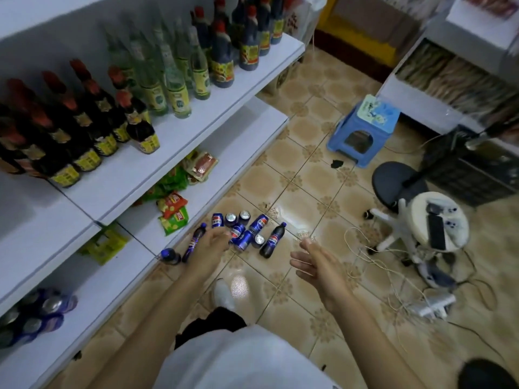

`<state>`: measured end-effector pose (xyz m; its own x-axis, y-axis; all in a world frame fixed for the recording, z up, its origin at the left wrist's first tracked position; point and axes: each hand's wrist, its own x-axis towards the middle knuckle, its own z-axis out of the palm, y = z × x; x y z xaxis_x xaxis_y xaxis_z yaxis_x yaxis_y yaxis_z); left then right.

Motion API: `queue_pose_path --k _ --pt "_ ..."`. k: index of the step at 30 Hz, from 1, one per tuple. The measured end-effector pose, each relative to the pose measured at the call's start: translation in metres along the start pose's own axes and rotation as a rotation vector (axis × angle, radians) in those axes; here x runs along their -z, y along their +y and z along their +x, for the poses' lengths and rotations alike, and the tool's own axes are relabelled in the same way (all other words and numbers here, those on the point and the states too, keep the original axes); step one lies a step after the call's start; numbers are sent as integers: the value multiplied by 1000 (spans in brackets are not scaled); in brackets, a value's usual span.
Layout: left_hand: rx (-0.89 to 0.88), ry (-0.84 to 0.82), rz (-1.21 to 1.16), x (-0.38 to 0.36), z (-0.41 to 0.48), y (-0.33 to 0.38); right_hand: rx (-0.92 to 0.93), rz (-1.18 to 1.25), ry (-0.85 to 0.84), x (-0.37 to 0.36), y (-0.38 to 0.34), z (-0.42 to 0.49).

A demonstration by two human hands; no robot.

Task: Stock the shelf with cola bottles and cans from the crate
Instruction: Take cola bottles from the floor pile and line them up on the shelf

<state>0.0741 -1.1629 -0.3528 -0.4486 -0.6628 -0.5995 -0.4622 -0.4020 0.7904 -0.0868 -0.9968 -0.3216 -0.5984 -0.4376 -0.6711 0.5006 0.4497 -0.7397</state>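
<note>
Head view: cola cans sit bunched on the floor tiles just past my left hand, some upright, some tipped over. Left hand is stretched toward them, fingers out, gripping nothing; I can't tell whether it touches the nearest can. First bottle lies on the floor just left of that hand, and the second bottle lies further left against the shelf base. Third bottle lies between my two hands, beside the cans. Right hand hangs released, fingers loose, palm turned inward, empty. More cans stand on the bottom shelf, left of my left forearm. Snack packets are on the shelf board beyond the left hand. Blue stool and loose cables lie right of the right hand.
</note>
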Motion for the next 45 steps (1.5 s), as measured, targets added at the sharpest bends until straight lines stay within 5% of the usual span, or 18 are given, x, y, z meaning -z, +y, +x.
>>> queue_pose_path --k 7,15,24,30,38,42,45 --pt "67 -233 233 -49 73 24 -104 26 100 21 -28 59" --pt "142 -118 186 -108 124 44 -288 -7 35 56 -43 129" --pt "243 128 228 -190 181 46 -124 -852 -354 136 -114 329" --pt "280 140 416 -233 205 -33 142 -1608 -627 128 -118 469" --pt "485 3 299 -312 294 -211 106 -1565 -550 105 27 580" --pt "501 169 367 -345 365 -308 323 -1983 -733 98 136 629" --pt "524 336 314 -358 418 -378 543 -2067 -809 81 208 669"
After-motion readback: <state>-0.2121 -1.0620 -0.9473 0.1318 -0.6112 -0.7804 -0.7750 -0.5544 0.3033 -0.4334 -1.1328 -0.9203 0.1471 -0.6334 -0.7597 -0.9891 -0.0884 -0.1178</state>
